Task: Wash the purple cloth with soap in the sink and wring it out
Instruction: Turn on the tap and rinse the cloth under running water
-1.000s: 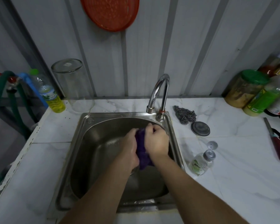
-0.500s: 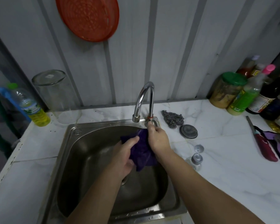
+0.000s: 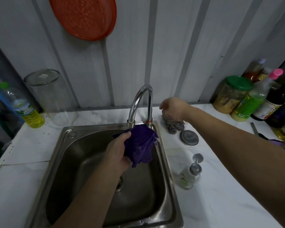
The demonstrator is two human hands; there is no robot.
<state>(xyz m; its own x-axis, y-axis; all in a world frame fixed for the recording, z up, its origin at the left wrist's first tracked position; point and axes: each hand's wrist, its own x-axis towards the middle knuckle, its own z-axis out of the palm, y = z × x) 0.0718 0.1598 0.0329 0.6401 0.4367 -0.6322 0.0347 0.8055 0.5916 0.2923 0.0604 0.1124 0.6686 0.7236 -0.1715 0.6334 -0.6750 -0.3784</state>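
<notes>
Left hand (image 3: 117,150) alone grips the bunched purple cloth (image 3: 141,145) under the faucet (image 3: 139,102), right hand (image 3: 173,108) open and empty; a loose corner could slip into the sink (image 3: 69,145).

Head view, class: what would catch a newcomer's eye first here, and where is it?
The purple cloth, bunched in the left hand over the sink under the tap. Next, the orange sieve hanging on the wall above. The right hand hangs open over the scourer, right of the tap.
</notes>
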